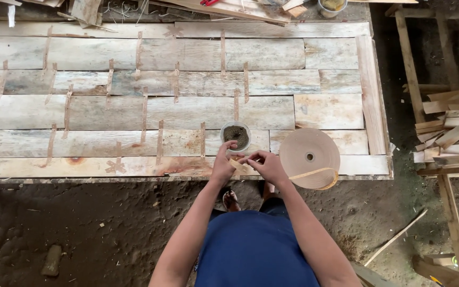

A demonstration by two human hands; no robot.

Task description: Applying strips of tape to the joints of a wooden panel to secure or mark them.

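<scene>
The strip of tape point(238, 166) sits between my two hands at the near edge of the panel point(134, 111), just below the cup point(236, 136). My left hand point(223, 165) pinches one end of it with the fingers curled up toward the cup; my right hand point(268, 166) pinches the other end, fingers closed on it. The cup is small and pale, filled with something dark and grainy — it stands upright on the boards, just beyond my fingertips. To my right lies the roll point(309, 157), flat on the panel's corner, with a loose tail curling along its near rim. The panel itself is pale planks laid side by side, with short tape pieces stuck across the seams. My sandal point(230, 200) shows on the dirt floor below — to the right stands a stack of wood offcuts point(450, 133).
</scene>
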